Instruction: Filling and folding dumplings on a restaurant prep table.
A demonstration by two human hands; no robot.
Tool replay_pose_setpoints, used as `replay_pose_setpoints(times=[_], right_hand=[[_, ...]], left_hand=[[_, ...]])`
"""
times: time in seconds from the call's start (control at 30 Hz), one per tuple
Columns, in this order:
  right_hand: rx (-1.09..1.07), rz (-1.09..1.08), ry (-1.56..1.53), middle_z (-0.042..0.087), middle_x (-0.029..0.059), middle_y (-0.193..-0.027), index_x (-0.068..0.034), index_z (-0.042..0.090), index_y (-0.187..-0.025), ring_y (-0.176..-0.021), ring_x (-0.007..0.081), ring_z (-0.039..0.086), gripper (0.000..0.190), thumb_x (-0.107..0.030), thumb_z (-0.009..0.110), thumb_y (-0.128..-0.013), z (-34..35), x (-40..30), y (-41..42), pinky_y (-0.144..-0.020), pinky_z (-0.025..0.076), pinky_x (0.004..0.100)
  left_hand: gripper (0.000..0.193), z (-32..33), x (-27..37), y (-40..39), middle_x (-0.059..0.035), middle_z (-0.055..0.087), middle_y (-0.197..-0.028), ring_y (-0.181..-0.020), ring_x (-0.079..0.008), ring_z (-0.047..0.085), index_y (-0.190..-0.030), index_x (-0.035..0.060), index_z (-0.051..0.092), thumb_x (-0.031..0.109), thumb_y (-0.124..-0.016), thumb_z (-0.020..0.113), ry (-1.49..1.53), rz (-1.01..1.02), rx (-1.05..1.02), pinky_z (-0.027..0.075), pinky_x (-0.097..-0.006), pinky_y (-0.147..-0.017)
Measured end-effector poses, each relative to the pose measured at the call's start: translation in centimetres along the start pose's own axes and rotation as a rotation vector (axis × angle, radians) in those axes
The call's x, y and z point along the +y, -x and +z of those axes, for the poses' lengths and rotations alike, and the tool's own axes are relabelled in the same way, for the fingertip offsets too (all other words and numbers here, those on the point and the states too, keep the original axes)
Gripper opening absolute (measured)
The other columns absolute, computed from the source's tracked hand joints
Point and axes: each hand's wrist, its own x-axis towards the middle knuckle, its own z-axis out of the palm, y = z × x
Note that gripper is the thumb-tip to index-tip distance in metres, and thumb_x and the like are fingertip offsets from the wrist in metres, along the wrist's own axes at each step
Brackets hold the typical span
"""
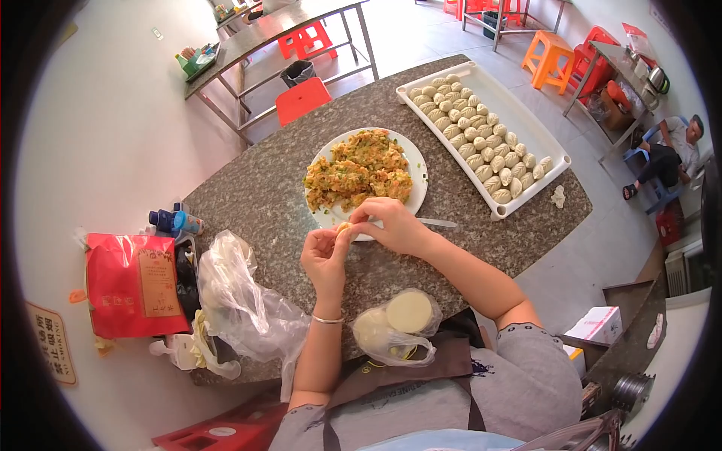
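My left hand (326, 253) and my right hand (389, 225) meet over the near rim of a white plate (417, 194). Between their fingertips they pinch a small dumpling (343, 226), mostly hidden by the fingers. Heaped on the plate is a chopped orange and green filling (361, 169). The handle of a utensil (440, 223) sticks out past the plate's right side, under my right hand. Closer to my body, round dough wrappers (409, 311) lie stacked in a clear plastic bag (389, 352). Rows of pleated dumplings (479, 132) fill most of a white tray (533, 194) at the far right.
Left on the speckled stone table (271, 203) are a crumpled plastic bag (242, 299), a red packet (132, 284) and small bottles (175, 221). A dough scrap (558, 197) lies right of the tray. Beyond stand a red stool (303, 100) and an orange stool (548, 59). A person (671, 149) sits at right.
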Motion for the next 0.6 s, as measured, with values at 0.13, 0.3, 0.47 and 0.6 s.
replay_pose_setpoints(times=[0.13,0.3,0.47,0.6], right_hand=[[0.088,0.045,-0.038,0.064,0.0119,-0.078,0.002,0.062,-0.084,-0.076,0.026,0.062,0.014,-0.012,0.064,-0.083,-0.2,0.5,-0.4,-0.07,0.049,0.0341],[-0.04,0.062,-0.093,0.063,0.0122,-0.081,0.002,0.062,-0.085,-0.077,0.0239,0.062,0.014,-0.012,0.064,-0.083,-0.9,0.3,-0.3,-0.07,0.048,0.0334],[0.039,-0.03,-0.017,0.062,0.0122,-0.082,0.001,0.062,-0.083,-0.079,0.0278,0.061,0.015,-0.014,0.065,-0.083,0.2,0.4,0.2,-0.071,0.048,0.0364],[-0.015,0.002,0.016,0.062,0.0118,-0.085,0.001,0.062,-0.086,-0.082,0.0268,0.061,0.015,-0.014,0.065,-0.083,-0.1,0.0,0.2,-0.072,0.048,0.0351]], left_hand=[[0.017,0.1,0.1,-0.1,-0.0177,0.063,-0.11,-0.097,-0.0161,0.062,-0.102,-0.0048,0.061,-0.002,-0.085,0.064,0.112,0.036,-0.069,0.051,-0.0252,-0.084],[0.016,0.1,-0.2,0.0,-0.0171,0.064,-0.108,-0.096,-0.0163,0.063,-0.1,-0.005,0.062,-0.003,-0.084,0.065,0.055,0.076,-0.101,0.052,-0.0261,-0.083],[0.013,0.1,0.2,0.4,-0.0176,0.065,-0.107,-0.094,-0.0157,0.063,-0.096,-0.005,0.061,-0.003,-0.084,0.065,-0.006,-0.004,-0.014,0.052,-0.0264,-0.082],[0.012,0.3,0.4,0.4,-0.0182,0.064,-0.107,-0.096,-0.0161,0.063,-0.094,-0.0052,0.061,-0.004,-0.083,0.065,0.033,-0.042,-0.001,0.052,-0.0259,-0.082]])
